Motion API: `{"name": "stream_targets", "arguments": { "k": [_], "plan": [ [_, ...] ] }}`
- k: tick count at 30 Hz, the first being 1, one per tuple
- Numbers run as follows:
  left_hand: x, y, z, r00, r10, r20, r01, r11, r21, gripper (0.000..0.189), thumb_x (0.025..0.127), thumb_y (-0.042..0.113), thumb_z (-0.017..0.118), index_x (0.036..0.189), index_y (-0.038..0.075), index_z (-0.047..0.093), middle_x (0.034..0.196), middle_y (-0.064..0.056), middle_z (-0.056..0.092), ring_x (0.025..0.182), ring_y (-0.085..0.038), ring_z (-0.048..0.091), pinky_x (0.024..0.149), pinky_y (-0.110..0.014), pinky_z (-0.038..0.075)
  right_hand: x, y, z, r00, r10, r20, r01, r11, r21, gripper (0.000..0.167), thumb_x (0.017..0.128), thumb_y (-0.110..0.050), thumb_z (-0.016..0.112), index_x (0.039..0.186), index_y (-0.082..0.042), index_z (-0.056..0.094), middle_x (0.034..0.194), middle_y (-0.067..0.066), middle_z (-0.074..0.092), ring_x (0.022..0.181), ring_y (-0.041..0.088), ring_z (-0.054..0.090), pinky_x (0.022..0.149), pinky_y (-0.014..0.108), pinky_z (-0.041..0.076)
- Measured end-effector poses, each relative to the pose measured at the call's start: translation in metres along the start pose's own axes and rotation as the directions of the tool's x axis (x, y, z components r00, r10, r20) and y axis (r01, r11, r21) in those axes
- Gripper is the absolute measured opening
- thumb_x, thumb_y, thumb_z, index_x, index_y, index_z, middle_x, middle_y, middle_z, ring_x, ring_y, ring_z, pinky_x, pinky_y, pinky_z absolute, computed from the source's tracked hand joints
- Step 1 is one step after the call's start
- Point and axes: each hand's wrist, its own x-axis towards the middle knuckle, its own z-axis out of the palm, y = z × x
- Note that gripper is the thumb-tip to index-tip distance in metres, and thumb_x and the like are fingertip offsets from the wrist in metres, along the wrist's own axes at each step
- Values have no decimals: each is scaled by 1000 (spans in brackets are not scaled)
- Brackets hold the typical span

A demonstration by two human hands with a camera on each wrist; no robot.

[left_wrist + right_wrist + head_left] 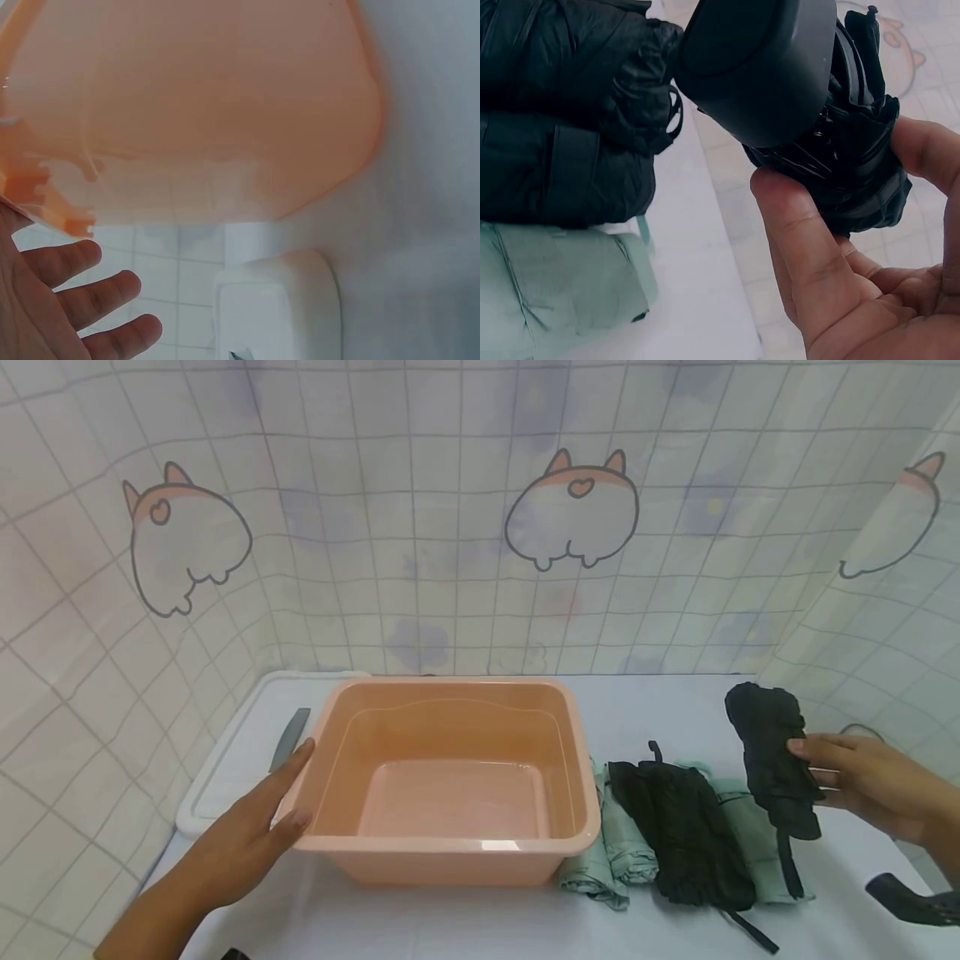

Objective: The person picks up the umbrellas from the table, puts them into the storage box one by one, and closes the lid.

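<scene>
My right hand holds a folded black umbrella upright above the right side of the table, thumb on one side and fingers on the other. Its black handle and bunched cloth show large in the right wrist view. My left hand touches the left rim of a peach plastic basin, its fingers spread and fairly straight; in the left wrist view three fingertips stand clear of the wall. Beside the basin lie black folded bundles with straps, among pale green folded bundles.
A white board lies left of the basin, with a grey blade-like piece on it. The white table is enclosed by a grid-patterned curtain with cartoon animals. A black strap-like object is at the right edge.
</scene>
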Motion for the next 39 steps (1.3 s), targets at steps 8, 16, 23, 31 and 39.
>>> {"name": "stream_targets", "arguments": {
  "k": [8,16,23,31,39],
  "plan": [
    [0,0,0,1000,7,-5,-7,1000,6,68,108,37,48,166,34,11,169,-5,20,146,-50,27,103,-77,28,2,-9,6,999,-44,23,43,999,28,80,112,-34,37,151,22,-5,156,47,-3,137,70,11,100,65,29],
    [0,-1,1,1000,0,-7,0,1000,12,67,108,39,46,166,34,11,169,-5,20,146,-50,29,103,-77,29,3,-15,12,999,-37,19,36,999,35,81,112,-36,38,151,22,-2,157,46,1,138,68,13,100,60,36],
    [0,0,1,1000,-9,-3,9,1000,10,68,108,40,46,166,35,10,169,-5,20,146,-50,28,103,-77,29,4,-20,18,999,-35,17,34,999,12,79,112,-37,39,152,22,4,158,44,7,140,65,19,100,56,43],
    [0,1,1,1000,-8,10,8,1000,-11,69,109,39,47,166,35,9,170,-3,18,147,-50,27,103,-77,29,4,-26,26,999,-31,17,31,999,30,77,111,-37,40,152,21,9,158,42,13,140,62,26,99,53,49],
    [0,1,0,1000,-4,3,4,1000,-10,68,109,39,47,166,35,10,169,-3,19,146,-50,28,103,-77,29,2,-33,30,998,-51,35,50,998,27,75,112,-36,39,152,20,10,159,40,17,142,61,23,101,56,47]
  ]
}}
